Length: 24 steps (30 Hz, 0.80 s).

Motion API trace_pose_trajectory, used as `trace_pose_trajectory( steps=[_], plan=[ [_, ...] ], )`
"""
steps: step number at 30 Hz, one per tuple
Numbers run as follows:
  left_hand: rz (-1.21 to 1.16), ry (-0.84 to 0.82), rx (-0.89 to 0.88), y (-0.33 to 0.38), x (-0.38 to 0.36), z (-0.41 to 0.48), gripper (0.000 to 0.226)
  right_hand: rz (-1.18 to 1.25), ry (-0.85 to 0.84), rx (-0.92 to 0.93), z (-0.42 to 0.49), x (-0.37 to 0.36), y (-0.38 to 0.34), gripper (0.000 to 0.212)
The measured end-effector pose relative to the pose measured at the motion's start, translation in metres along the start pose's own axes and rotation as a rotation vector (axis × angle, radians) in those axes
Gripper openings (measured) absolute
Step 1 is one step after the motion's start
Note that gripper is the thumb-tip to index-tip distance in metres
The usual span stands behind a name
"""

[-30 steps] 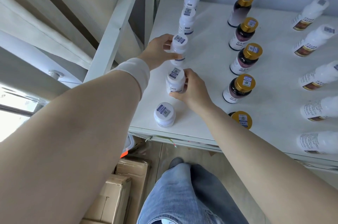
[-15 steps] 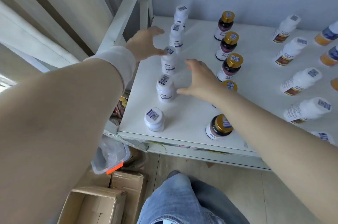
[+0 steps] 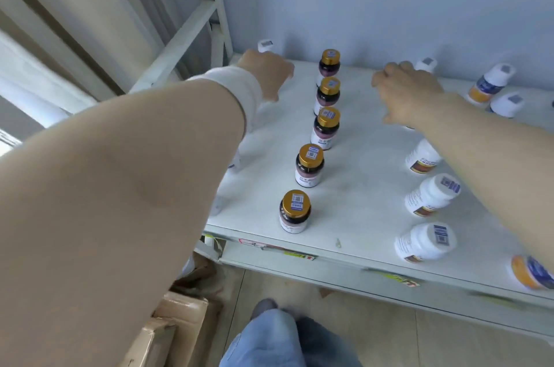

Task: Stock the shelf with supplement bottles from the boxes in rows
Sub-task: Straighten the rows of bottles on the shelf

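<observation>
A white shelf (image 3: 356, 195) carries rows of supplement bottles. A row of dark gold-capped bottles (image 3: 310, 165) runs down the middle. Right of it stands a row of white bottles with brown labels (image 3: 431, 195). My left hand (image 3: 266, 72) hovers at the back left, fingers hanging loosely curled and holding nothing I can see; one white bottle cap (image 3: 265, 45) shows just behind it, and my left arm hides the rest of that row. My right hand (image 3: 404, 90) lies over a hidden bottle in the white row, behind the rearmost cap (image 3: 425, 63); a grip does not show.
Orange-labelled white bottles (image 3: 488, 84) stand at the far right, one more (image 3: 530, 273) at the front edge. The shelf's white frame post (image 3: 218, 6) rises at the back left. Cardboard boxes (image 3: 180, 315) sit on the floor below left, by my jeans leg (image 3: 269, 339).
The view has swung right. Both hands let go of the left-hand white bottles; my left hand moved to the back, my right hand crossed over to the brown-labelled white row.
</observation>
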<state>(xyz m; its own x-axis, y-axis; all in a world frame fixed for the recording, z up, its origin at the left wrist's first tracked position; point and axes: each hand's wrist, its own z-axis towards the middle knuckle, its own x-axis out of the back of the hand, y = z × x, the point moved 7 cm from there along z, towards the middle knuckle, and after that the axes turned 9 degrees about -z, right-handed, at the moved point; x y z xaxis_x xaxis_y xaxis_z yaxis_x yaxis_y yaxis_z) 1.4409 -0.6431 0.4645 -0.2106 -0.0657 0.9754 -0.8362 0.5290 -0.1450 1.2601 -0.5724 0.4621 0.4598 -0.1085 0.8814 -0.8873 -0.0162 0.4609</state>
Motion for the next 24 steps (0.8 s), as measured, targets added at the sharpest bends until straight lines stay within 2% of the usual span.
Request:
trace_pose_trajectory(
  steps=[3, 7, 12, 17, 24],
  plan=[
    [0.081, -0.029, -0.01, 0.021, -0.016, 0.004, 0.053, 0.015, -0.025, 0.032, -0.004, -0.019, -0.004, 0.058],
    [0.022, -0.082, -0.018, 0.033, -0.033, 0.009, 0.056, 0.072, -0.048, 0.03, -0.006, -0.04, -0.011, 0.059],
    [-0.311, -0.136, 0.028, 0.031, -0.045, 0.027, 0.061, 0.306, -0.116, -0.012, -0.009, -0.056, -0.021, 0.068],
    [-0.617, -0.092, 0.038, 0.027, -0.051, 0.053, 0.064, 0.469, -0.133, -0.063, -0.004, -0.073, -0.042, 0.071],
    [-0.932, -0.104, -0.034, 0.029, -0.065, 0.093, 0.068, 0.916, -0.048, -0.18, 0.019, -0.089, -0.063, 0.07]
  ],
)
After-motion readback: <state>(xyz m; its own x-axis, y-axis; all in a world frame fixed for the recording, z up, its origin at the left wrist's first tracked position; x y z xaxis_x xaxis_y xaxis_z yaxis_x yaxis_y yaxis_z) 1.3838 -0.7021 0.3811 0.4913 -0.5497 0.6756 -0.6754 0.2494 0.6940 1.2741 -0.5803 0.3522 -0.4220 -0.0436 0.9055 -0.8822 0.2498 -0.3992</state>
